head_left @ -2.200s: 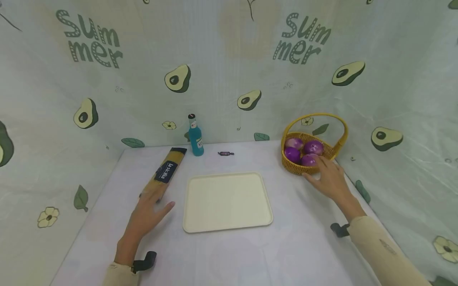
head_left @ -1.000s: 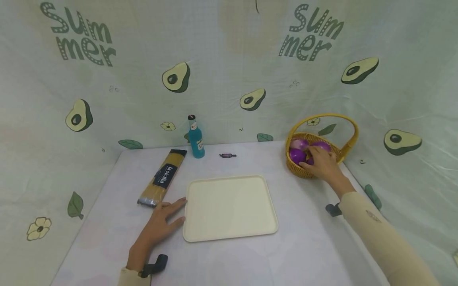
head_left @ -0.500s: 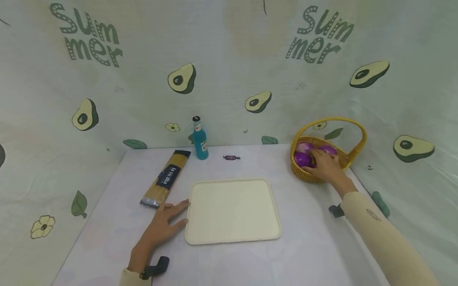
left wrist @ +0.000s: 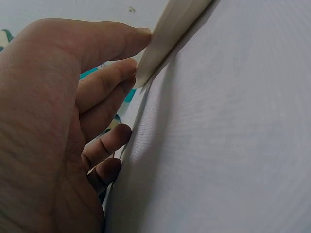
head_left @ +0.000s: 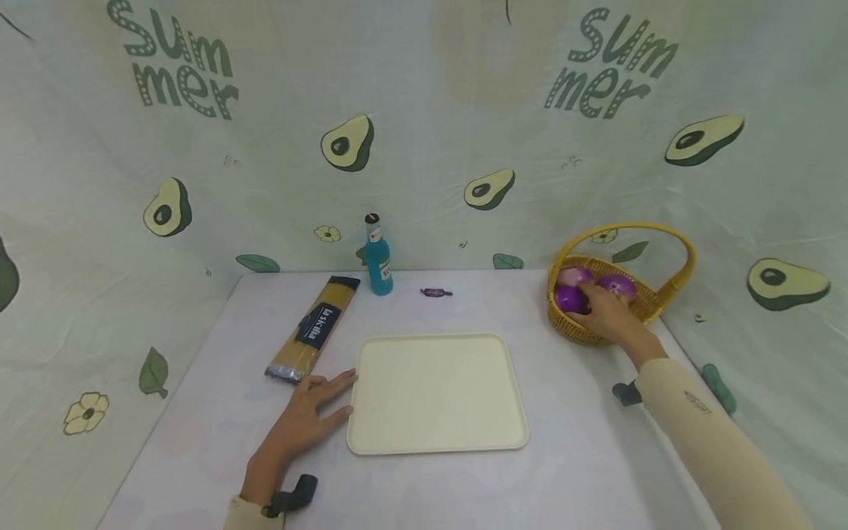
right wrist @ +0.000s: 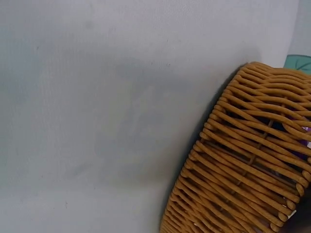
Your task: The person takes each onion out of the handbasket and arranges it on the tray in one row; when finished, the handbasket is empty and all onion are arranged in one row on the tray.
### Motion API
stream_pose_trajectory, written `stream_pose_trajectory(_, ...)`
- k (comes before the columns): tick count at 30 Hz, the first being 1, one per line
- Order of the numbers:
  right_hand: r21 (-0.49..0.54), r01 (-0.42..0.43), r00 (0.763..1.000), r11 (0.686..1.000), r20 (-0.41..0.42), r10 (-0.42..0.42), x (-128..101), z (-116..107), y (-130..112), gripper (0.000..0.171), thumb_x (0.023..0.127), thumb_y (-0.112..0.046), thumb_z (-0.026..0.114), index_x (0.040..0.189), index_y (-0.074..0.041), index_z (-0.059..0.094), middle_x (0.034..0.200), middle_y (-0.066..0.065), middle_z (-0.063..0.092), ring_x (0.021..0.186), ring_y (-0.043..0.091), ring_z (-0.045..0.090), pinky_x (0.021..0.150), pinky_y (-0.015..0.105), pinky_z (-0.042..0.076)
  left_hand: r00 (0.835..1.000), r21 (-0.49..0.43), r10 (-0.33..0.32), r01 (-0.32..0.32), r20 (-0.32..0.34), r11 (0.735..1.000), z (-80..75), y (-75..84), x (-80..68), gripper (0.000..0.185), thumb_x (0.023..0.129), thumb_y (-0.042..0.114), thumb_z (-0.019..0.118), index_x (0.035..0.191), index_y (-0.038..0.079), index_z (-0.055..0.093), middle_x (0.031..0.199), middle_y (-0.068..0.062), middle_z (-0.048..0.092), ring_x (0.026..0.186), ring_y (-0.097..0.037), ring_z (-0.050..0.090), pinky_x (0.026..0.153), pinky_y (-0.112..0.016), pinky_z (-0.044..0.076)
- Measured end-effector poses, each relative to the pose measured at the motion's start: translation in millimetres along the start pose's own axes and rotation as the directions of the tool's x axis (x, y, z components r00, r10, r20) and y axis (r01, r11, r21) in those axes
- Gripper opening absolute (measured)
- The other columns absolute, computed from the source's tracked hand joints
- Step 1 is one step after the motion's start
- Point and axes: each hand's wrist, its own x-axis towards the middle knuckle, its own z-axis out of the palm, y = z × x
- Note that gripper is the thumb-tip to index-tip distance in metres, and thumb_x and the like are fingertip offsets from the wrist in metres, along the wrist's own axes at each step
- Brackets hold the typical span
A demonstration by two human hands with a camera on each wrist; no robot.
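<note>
Head view: right hand [head_left: 612,315] reaches into the basket [head_left: 652,303] at the frame's right.
Its fingers curl over a purple onion [head_left: 571,299]; left hand [head_left: 306,416], fingers spread flat, touches the tray [head_left: 437,394].

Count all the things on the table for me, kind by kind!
Purple onions showing in the basket: 3
Wicker basket: 1
Cream tray: 1
Spaghetti packet: 1
Blue bottle: 1
Wrapped candy: 1
Total: 8

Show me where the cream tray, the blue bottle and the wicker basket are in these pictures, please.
cream tray [head_left: 437,394]: head view, on the bare middle of its flat bottom.
blue bottle [head_left: 379,265]: head view, on its blue body below the neck.
wicker basket [right wrist: 243,170]: right wrist view, on its woven outer wall.
</note>
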Motion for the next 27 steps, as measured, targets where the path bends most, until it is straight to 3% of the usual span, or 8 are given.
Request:
stream_pose_trajectory(4,0.035,-0.023,0.999,0.999,0.025,0.022,-2,-2,-1,0.079,0.094,-0.032,0.069,0.15,0.01,0.031,0.142,0.04,0.04,0.129,0.058,0.037,0.105,0.069,0.028,1.0,-0.003,0.003,-0.003,-0.001,1.0,0.7,0.1,-0.1,0.057,0.093,0.057,0.062,0.146,0.043,0.049,0.148,0.026,0.044,0.113,-0.009,0.037,0.097,-0.051,0.041)
stream_pose_trajectory(9,0.05,-0.017,1.0,0.999,0.01,0.017,-3,-5,-3,0.078,0.094,-0.03,0.071,0.149,0.009,0.034,0.143,0.038,0.039,0.13,0.057,0.036,0.104,0.069,0.031,1.0,-0.01,0.018,-0.018,-0.002,1.0,0.1,-0.6,0.5,0.056,0.093,0.056,0.062,0.146,0.042,0.05,0.148,0.026,0.045,0.113,-0.009,0.038,0.096,-0.051,0.041)
stream_pose_trajectory(17,0.016,0.003,1.0,1.0,-0.018,-0.003,-6,-16,-7,0.078,0.093,-0.032,0.072,0.148,0.009,0.035,0.142,0.038,0.04,0.128,0.057,0.037,0.104,0.073,0.02,1.0,-0.007,0.026,-0.026,0.011,1.0,-0.1,-2.2,2.7,0.057,0.094,0.056,0.061,0.147,0.042,0.048,0.149,0.026,0.043,0.115,-0.009,0.037,0.097,-0.05,0.04)
stream_pose_trajectory(27,-0.046,0.046,0.998,0.998,-0.042,-0.048,-16,-29,-15,0.08,0.092,-0.036,0.072,0.145,0.011,0.036,0.14,0.038,0.041,0.128,0.056,0.037,0.102,0.074,0.021,0.999,-0.005,0.043,-0.043,0.003,0.999,-0.5,-0.6,1.3,0.056,0.095,0.051,0.062,0.148,0.036,0.05,0.15,0.02,0.046,0.118,-0.014,0.038,0.098,-0.053,0.04)
